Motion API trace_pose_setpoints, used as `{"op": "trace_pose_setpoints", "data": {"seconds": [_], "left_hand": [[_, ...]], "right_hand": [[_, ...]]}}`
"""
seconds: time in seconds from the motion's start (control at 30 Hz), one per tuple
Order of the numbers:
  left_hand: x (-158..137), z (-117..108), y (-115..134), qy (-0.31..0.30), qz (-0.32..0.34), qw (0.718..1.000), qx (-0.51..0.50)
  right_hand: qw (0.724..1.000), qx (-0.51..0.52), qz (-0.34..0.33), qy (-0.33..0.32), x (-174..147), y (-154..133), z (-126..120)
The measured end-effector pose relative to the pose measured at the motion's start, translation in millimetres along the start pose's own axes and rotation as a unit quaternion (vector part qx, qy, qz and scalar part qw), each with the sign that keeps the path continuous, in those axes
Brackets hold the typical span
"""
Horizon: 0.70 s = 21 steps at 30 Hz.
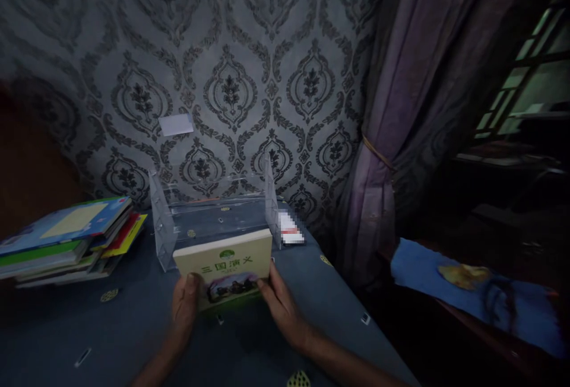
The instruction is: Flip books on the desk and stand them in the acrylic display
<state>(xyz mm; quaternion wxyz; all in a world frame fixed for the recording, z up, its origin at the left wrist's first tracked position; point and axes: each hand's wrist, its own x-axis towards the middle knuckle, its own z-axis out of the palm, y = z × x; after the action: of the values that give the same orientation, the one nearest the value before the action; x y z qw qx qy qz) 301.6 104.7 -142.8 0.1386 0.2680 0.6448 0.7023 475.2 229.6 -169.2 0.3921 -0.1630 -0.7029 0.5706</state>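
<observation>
Hands, the left hand (184,304) and the right hand (282,307), are partly curled around the lower sides of a cream-coloured rectangular book with green lettering and a landscape picture on its cover (227,268), thumbs on the front. They hold it upright, tilted back, just before a clear plastic rack with two upright side walls (271,203); whether book and rack touch, I cannot tell. The rack stands on a table with a dark blue patterned cover (133,327). To the rack's left lies an uneven stack of books, a blue one on top (80,227); just beside its right wall lies a white piece with a red mark, partly pixelated (289,228). Behind the rack rises a wall with grey ornamental wallpaper (229,93); to its right hangs a gathered purple curtain (405,96), and well beyond lies a bright blue cloth (416,265).
</observation>
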Motion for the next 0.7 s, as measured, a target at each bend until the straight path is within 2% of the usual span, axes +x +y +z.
{"op": "trace_pose_setpoints", "data": {"seconds": [0.13,0.23,0.3,0.37,0.5,0.7], "left_hand": [[3.7,-17.0,-1.1,-0.141,-0.014,0.988,0.052],[10.2,-33.7,-1.3,-0.254,-0.008,0.961,0.111],[15.3,-40.5,-2.1,-0.297,0.002,0.944,0.146],[21.1,-42.0,-2.9,-0.306,0.023,0.938,0.163],[36.7,-33.5,-1.9,-0.265,0.084,0.939,0.202],[63.0,-14.6,8.4,-0.228,0.162,0.915,0.290]], "right_hand": [[0.995,-0.086,-0.042,-0.027,5.7,-9.9,-6.7],[0.984,-0.157,-0.080,-0.017,12.3,-14.1,-11.8],[0.979,-0.183,-0.081,-0.022,17.5,-15.5,-14.1],[0.978,-0.199,-0.056,-0.034,23.2,-17.0,-15.2],[0.981,-0.192,-0.014,-0.036,35.3,-20.4,-16.2],[0.981,-0.178,-0.071,-0.017,60.8,-14.9,-21.7]]}}
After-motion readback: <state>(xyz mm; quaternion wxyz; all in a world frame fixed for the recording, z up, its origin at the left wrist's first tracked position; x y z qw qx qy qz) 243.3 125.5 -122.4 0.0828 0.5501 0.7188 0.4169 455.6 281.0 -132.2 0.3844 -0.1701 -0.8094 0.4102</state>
